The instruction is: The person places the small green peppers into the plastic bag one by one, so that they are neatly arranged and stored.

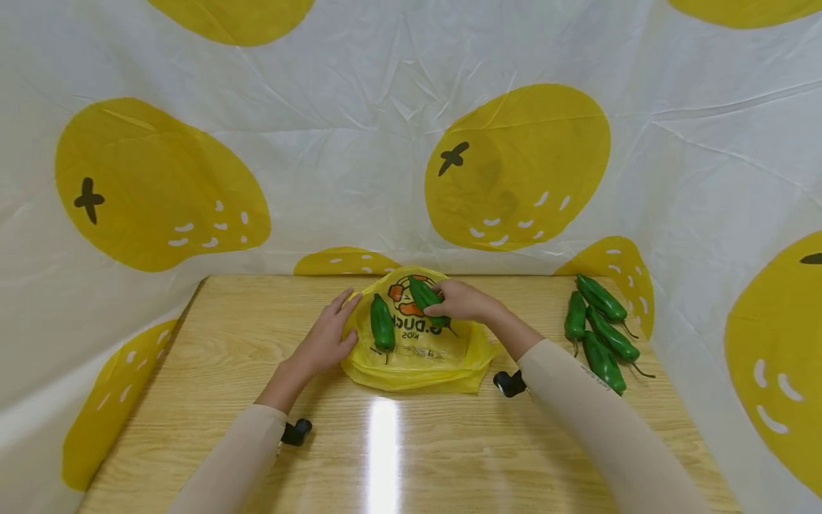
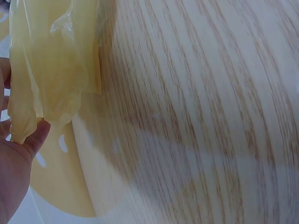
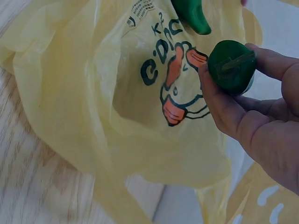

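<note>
A yellow plastic bag (image 1: 417,382) with a printed duck lies with its mouth spread on the table. My left hand (image 1: 324,335) holds the bag's left edge, its thumb on one side and its fingers on the other in the left wrist view. My right hand (image 1: 464,301) grips a green pepper (image 1: 422,291) over the bag, between thumb and fingers; its stem end faces the camera in the right wrist view (image 3: 232,67). Another green pepper (image 1: 382,323) lies in the bag's left part, stem toward me.
Several more green peppers (image 1: 604,363) lie in a loose group at the right of the wooden table (image 1: 257,314). A white cloth with yellow fruit shapes (image 1: 359,178) hangs behind and along both sides. Light glares off the table's front.
</note>
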Available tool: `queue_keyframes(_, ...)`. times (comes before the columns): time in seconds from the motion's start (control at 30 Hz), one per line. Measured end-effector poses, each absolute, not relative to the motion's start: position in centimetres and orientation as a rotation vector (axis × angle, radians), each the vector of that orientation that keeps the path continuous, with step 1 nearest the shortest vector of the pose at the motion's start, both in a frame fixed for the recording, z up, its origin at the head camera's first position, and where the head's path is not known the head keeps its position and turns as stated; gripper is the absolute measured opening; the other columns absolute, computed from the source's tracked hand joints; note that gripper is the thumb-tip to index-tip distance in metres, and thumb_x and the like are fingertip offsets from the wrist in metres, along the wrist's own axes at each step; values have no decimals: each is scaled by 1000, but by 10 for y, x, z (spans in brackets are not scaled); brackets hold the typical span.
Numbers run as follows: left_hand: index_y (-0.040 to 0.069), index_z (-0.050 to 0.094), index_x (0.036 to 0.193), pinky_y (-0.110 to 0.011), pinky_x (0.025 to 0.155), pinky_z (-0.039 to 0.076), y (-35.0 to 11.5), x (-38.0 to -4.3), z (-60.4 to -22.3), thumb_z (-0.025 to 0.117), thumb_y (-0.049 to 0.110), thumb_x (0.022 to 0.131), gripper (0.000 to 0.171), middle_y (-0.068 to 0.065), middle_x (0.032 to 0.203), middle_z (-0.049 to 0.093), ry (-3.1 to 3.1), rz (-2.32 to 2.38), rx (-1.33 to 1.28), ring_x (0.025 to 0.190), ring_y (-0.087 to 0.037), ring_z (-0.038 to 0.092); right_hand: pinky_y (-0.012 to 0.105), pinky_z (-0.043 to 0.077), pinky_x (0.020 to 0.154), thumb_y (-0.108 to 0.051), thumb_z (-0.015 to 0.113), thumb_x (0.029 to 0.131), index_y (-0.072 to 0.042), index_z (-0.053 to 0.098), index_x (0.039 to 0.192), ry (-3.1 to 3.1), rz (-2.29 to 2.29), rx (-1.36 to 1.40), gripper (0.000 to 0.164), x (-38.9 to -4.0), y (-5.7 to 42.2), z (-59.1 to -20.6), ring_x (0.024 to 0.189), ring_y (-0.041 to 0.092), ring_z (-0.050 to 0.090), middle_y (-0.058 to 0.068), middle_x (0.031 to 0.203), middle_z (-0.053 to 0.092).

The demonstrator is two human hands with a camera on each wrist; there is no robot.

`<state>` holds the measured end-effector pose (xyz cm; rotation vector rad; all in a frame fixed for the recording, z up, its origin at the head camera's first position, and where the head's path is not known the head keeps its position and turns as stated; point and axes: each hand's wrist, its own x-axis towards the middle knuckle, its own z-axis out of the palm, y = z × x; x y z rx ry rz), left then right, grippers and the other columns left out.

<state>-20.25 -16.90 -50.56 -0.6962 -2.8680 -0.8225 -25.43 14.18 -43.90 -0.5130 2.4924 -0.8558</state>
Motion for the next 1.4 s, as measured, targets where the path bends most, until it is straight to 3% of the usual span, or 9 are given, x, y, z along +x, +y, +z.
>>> queue_keyframes(0.27,7,35,161,-62,117,36,-169,-203,-505,63,7,96,72,-17,170,24,-2862,-829,-697,150,-44,34,32,45,71,-30,68,100,9,54,142,2444,-866,-463,58,-261,126,-451,63,13,42,14,101,66)
queue_keyframes(0.33,7,35,161,-61,118,36,-169,-203,-505,63,8,95,72,-17,170,24,-2865,-827,-695,150,-44,34,32,45,72,-30,68,101,8,53,144,2436,-878,-444,60,-261,123,-453,67,13,45,15,107,67)
queue_keyframes(0.47,8,34,162,-60,118,36,-171,-205,-505,63,9,96,72,-16,170,23,-2869,-821,-698,150,-43,35,39,49,89,-32,67,101,6,47,150,2432,-917,-402,66,-260,117,-458,108,23,60,20,148,56)
queue_keyframes(0.53,7,35,161,-61,118,37,-172,-205,-506,63,9,96,71,-16,170,23,-2862,-817,-705,149,-43,35,43,53,94,-32,67,101,6,46,150,2414,-941,-387,66,-260,114,-462,113,28,61,23,149,54)
queue_keyframes(0.73,5,36,160,-62,116,38,-173,-205,-506,63,9,96,70,-18,169,25,-2835,-824,-726,148,-45,37,47,57,93,-31,66,101,8,43,151,2358,-1037,-297,67,-259,106,-473,80,18,62,24,154,48)
queue_keyframes(0.87,5,35,161,-61,116,38,-173,-204,-506,63,11,96,71,-18,169,24,-2844,-824,-728,149,-45,36,42,57,89,-31,67,101,8,44,151,2345,-1076,-241,67,-258,101,-475,56,12,43,24,151,52)
queue_keyframes(0.97,7,34,161,-61,117,37,-173,-204,-505,63,11,96,71,-17,170,23,-2864,-824,-711,150,-44,34,38,56,86,-31,67,101,7,48,149,2357,-1069,-215,64,-258,98,-477,50,8,35,22,130,66)
queue_keyframes(1.13,7,34,162,-61,118,37,-172,-204,-505,63,9,97,71,-16,171,22,-2886,-829,-701,151,-43,33,36,56,92,-34,67,101,5,53,146,2374,-1061,-213,61,-256,95,-483,88,16,69,20,143,61)
queue_keyframes(1.4,6,34,161,-62,116,38,-171,-203,-504,63,9,96,71,-18,170,23,-2874,-827,-709,150,-45,34,41,57,98,-33,66,102,5,53,147,2361,-1135,-224,60,-250,90,-491,125,31,64,21,151,54)
